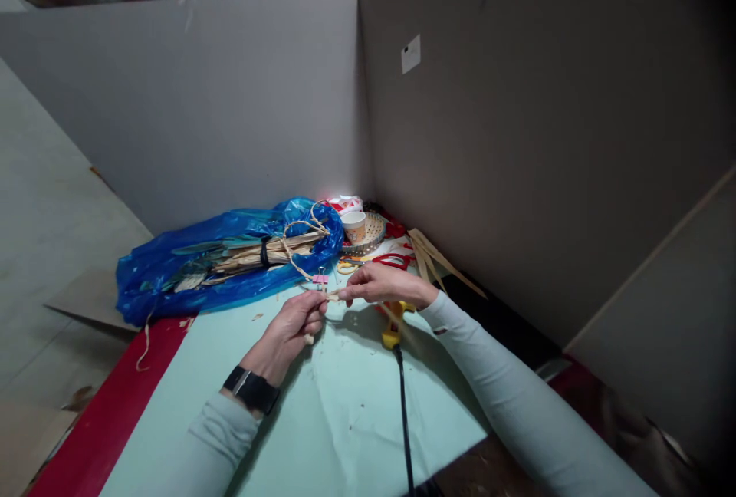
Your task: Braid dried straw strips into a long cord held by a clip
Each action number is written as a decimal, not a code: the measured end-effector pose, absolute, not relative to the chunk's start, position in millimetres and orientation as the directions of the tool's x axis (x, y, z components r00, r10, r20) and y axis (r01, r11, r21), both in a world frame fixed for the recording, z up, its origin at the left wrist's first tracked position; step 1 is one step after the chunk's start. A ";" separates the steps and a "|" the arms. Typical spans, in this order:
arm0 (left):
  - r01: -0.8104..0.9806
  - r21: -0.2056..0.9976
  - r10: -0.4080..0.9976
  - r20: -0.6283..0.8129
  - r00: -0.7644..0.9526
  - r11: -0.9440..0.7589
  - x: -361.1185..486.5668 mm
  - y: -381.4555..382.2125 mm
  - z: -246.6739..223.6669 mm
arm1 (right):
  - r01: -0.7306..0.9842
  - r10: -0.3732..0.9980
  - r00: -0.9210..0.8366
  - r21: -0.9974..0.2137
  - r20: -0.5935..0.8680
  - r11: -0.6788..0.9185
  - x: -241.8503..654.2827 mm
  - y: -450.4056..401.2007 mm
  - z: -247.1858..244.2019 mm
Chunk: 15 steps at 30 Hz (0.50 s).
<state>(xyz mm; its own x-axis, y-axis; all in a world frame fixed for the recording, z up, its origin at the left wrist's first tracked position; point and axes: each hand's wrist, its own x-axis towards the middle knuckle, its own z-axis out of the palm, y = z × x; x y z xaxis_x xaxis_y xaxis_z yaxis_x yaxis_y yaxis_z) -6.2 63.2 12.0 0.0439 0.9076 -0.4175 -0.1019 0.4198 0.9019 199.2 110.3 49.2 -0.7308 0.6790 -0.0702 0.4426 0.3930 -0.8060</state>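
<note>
In the head view, my left hand [292, 322] has its fingers closed in a pinch on a pale, straw-like strip [333, 297]. The fingertips of my right hand [382, 284] pinch the same strip from the other side. Right behind my fingers, a pink binder clip [320, 279] sits at the end of a braided straw cord [296, 263], which loops up over a blue plastic bag. Beneath my right hand lies a yellow glue gun [392, 334] with a black cable. How the strip runs between my fingers is too small to make out.
A blue bag [166, 251] with a tied bundle of dried straw [276, 250] lies back left. Behind my hands are a paper cup [354, 230], a woven basket [375, 232] and red-handled scissors [394, 259]. Loose strips [428, 255] lean near the grey partition [488, 136].
</note>
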 end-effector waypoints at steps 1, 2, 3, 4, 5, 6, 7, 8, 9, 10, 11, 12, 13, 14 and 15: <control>-0.102 0.902 0.907 -0.418 0.041 0.420 -6.5 61.4 12.7 | 0.447 0.665 -0.742 -0.798 -0.080 0.403 203.8 110.5 52.0; -0.101 0.902 0.908 -0.418 0.037 0.419 -6.5 59.2 13.2 | 0.452 0.650 -0.754 -0.791 -0.091 0.413 207.6 110.5 54.6; -0.101 0.903 0.909 -0.416 0.033 0.418 -6.3 56.7 13.4 | 0.458 0.639 -0.763 -0.782 -0.100 0.424 210.0 110.2 56.9; -0.101 0.905 0.910 -0.413 0.029 0.413 -5.8 54.1 13.3 | 0.462 0.633 -0.768 -0.771 -0.100 0.439 210.7 109.5 58.4; -0.101 0.908 0.913 -0.407 0.023 0.407 -5.2 51.6 12.9 | 0.461 0.637 -0.766 -0.759 -0.080 0.459 209.5 108.3 59.1; -0.101 0.911 0.916 -0.400 0.018 0.399 -4.4 49.3 12.3 | 0.458 0.650 -0.758 -0.747 -0.046 0.481 206.4 106.8 58.6; -0.101 0.915 0.920 -0.391 0.012 0.390 -3.6 47.3 11.6 | 0.453 0.666 -0.746 -0.736 -0.005 0.503 201.7 105.1 56.9; -0.102 0.919 0.924 -0.381 0.007 0.380 -2.8 45.8 10.8 | 0.446 0.682 -0.730 -0.727 0.041 0.522 196.0 103.2 53.9; -0.102 0.924 0.929 -0.371 0.004 0.369 -2.0 44.8 10.1 | 0.444 0.690 -0.721 -0.722 0.064 0.531 189.8 101.5 50.0; -0.103 0.928 0.933 -0.360 0.000 0.358 -1.4 44.1 9.5 | 0.447 0.692 -0.718 -0.718 0.069 0.534 183.9 100.1 45.6; -0.103 0.932 0.937 -0.350 -0.002 0.348 -0.9 43.7 8.9 | 0.455 0.695 -0.716 -0.713 0.063 0.533 178.7 99.1 41.0; -0.103 0.936 0.940 -0.340 -0.005 0.338 -0.4 43.5 8.5 | 0.467 0.698 -0.714 -0.705 0.056 0.534 174.7 98.4 36.9; -0.103 0.939 0.944 -0.330 -0.010 0.328 0.0 43.3 7.9 | 0.481 0.704 -0.708 -0.693 0.055 0.537 171.8 97.9 33.7; -0.104 0.943 0.947 -0.321 -0.016 0.318 0.3 43.1 7.3 | 0.496 0.713 -0.699 -0.678 0.060 0.543 170.0 97.3 31.6; -0.104 0.946 0.950 -0.311 -0.026 0.307 0.7 42.8 6.4 | 0.514 0.724 -0.686 -0.657 0.071 0.551 169.0 96.2 30.7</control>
<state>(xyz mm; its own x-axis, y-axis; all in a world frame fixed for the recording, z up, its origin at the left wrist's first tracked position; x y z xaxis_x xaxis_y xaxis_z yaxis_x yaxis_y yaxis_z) 0.7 42.8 6.4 -0.0257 0.9499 -0.3115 -0.1037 0.3074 0.9459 169.0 96.2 30.7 -0.6857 0.7245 0.0705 0.5143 0.5507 -0.6574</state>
